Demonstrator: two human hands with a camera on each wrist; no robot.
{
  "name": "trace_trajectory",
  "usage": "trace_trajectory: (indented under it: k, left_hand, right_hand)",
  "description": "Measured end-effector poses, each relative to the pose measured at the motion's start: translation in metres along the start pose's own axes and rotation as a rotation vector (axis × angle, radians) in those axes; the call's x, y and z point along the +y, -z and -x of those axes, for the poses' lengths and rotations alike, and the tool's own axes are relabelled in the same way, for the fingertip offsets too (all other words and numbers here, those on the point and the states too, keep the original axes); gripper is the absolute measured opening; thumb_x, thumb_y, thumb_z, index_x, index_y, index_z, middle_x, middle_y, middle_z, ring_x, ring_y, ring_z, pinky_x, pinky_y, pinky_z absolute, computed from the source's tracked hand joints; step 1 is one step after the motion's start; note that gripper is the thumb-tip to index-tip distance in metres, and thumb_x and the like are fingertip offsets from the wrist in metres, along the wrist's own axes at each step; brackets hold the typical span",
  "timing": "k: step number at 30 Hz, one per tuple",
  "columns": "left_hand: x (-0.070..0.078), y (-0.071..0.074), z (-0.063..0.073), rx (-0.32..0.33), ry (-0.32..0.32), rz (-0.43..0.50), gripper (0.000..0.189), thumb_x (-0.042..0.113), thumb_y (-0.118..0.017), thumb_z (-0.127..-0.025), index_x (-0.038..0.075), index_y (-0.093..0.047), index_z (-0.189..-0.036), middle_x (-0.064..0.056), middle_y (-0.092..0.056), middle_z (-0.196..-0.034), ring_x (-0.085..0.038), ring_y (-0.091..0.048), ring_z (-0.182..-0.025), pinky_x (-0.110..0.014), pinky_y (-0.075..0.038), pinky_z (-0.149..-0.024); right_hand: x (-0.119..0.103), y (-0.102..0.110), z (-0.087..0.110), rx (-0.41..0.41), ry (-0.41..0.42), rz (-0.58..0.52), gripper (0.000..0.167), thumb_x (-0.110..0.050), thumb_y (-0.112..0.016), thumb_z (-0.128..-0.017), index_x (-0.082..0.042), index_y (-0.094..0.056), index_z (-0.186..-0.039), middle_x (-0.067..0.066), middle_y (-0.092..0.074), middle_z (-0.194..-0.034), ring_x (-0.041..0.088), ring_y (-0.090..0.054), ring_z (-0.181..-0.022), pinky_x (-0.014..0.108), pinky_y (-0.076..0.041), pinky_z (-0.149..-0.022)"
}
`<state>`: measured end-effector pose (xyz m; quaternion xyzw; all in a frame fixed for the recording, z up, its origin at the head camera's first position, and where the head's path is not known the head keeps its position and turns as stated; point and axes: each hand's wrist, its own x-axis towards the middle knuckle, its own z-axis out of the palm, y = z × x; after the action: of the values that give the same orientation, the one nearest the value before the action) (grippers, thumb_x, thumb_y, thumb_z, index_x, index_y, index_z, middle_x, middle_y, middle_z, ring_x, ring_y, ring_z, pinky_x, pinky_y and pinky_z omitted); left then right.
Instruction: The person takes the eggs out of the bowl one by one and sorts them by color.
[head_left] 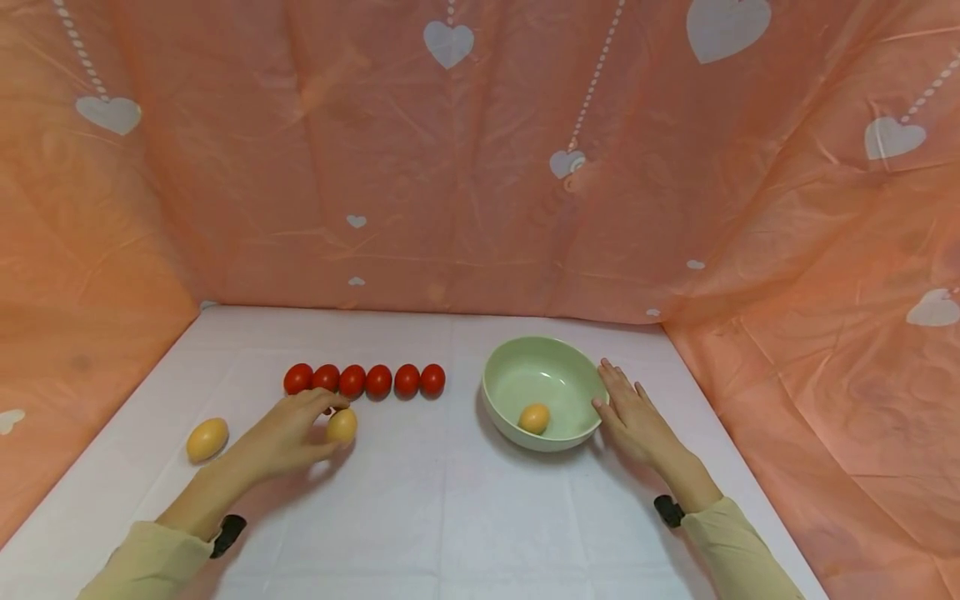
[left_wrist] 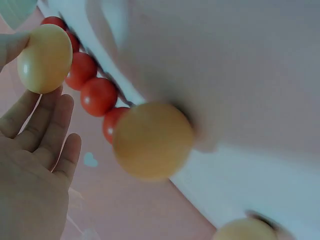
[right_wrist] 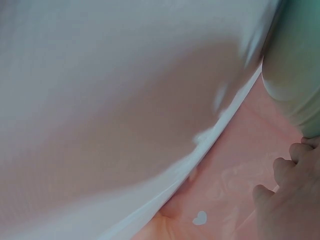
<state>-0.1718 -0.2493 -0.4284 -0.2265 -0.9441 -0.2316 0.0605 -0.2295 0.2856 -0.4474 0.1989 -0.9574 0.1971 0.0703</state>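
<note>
My left hand (head_left: 292, 437) pinches a smooth yellow egg (head_left: 342, 427) between thumb and fingertips, just in front of a row of red cherry tomatoes (head_left: 378, 382). In the left wrist view the egg (left_wrist: 45, 59) shows between the thumb and the fingers. At the right stands a light green bowl (head_left: 495, 408), with one yellow egg (head_left: 534, 418) inside it. My right hand (head_left: 637, 421) rests against the bowl's right side, fingers straight and thumb at the rim. In the right wrist view, its fingers reach the bowl's outer wall (right_wrist: 292, 75).
Another yellow egg (head_left: 207, 440) lies on the white tablecloth (head_left: 450, 533), left of my left forearm. The left wrist view shows two more yellow egg shapes, a blurred one (left_wrist: 152, 141) and one cut off below (left_wrist: 245, 231). Orange cloth (head_left: 465, 242) with hearts encloses the back and sides.
</note>
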Motion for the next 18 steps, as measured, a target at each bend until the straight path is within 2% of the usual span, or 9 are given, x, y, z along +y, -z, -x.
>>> trace_trajectory:
  k: [10, 18]
  left_hand:
    - [-0.02, 0.004, 0.014, -0.019, 0.024, -0.069, 0.046, 0.028, -0.09, -0.079, 0.01, -0.071, -0.117, -0.004, -0.069, -0.114, -0.026, -0.062, -0.104, -0.058, -0.046, -0.096]
    - [-0.026, 0.005, 0.02, -0.043, 0.072, -0.06, 0.048, 0.034, -0.089, -0.08, 0.01, -0.072, -0.117, -0.001, -0.067, -0.106, -0.025, -0.06, -0.1, -0.055, -0.044, -0.093]
  right_hand:
    - [0.002, -0.001, 0.0, -0.004, 0.001, 0.0, 0.062, -0.031, -0.042, -0.113, 0.004, -0.026, -0.161, 0.019, -0.023, -0.17, 0.046, -0.021, -0.155, 0.068, -0.014, -0.122]
    - [0.002, -0.001, 0.0, 0.0, 0.004, 0.008, 0.062, -0.031, -0.043, -0.112, 0.005, -0.027, -0.161, 0.02, -0.023, -0.17, 0.046, -0.022, -0.154, 0.069, -0.015, -0.122]
